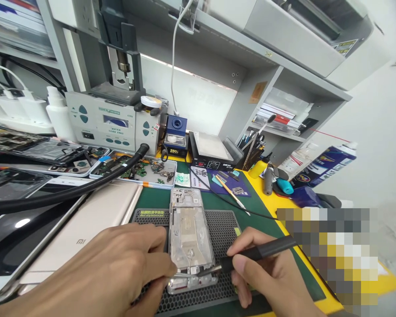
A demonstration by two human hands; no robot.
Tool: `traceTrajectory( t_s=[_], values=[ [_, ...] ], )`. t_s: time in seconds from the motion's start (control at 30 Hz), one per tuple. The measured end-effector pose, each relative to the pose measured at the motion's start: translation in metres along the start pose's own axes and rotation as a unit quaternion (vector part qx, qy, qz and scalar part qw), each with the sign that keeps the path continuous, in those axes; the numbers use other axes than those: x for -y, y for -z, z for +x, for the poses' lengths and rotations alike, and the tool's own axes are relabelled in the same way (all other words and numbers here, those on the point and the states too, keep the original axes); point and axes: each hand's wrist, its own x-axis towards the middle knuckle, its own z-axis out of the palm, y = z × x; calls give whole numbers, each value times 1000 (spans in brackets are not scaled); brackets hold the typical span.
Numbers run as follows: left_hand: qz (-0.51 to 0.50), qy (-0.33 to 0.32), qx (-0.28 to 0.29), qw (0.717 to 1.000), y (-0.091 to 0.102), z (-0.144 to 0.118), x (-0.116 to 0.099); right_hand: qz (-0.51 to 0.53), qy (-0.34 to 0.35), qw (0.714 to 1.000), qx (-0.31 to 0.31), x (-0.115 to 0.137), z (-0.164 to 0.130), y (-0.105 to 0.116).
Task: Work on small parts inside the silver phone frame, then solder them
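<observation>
Working at the lower end of the phone frame [191, 240], which lies lengthwise on the black honeycomb mat [226, 229] on the green bench, we hold a soldering iron [251, 254] in our right hand [267, 277], thumb and forefinger closed around its black grip like a pen, its tip touching the frame just above the bottom edge. Our left hand [119, 268] rests on the mat left of the frame, fingers pinched on thin metal tweezers [185, 275] whose points meet the iron's tip; we cannot tell whether they grip anything. To do this well, we judge, the left hand should keep pressing beside the frame so it cannot slide, while the tip stays only on the spot worked and its cable [237, 207] trails clear behind the frame. Outward from the frame we count one iron, one pair of tweezers and one mat; left of the frame lies one pale gold phone back [95, 220], with dark screens beyond it that are too overlapped to count. Behind the frame stands one tray of small circuit parts [141, 169], one grey hot-air station [108, 125], one blue station showing 280 [175, 138], and one black hose [69, 187] crossing leftward.
</observation>
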Motion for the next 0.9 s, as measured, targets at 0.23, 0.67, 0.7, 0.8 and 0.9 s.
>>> traceTrajectory(
  t_s=[0.23,0.67,0.7,0.8,0.9],
  values=[
    [25,10,-11,1000,0,3,-3,11,11,1000,-17,-2,-1,-2],
    [31,19,-12,999,5,7,-7,12,10,1000,-7,-4,-1,2],
    [34,20,-14,999,4,9,-7,14,10,1000,-7,-5,-1,2],
    [38,21,-16,999,4,10,-8,17,6,1000,-6,-5,-1,2],
    [32,25,-9,999,5,5,-7,14,4,1000,-2,-5,0,2]
  ],
)
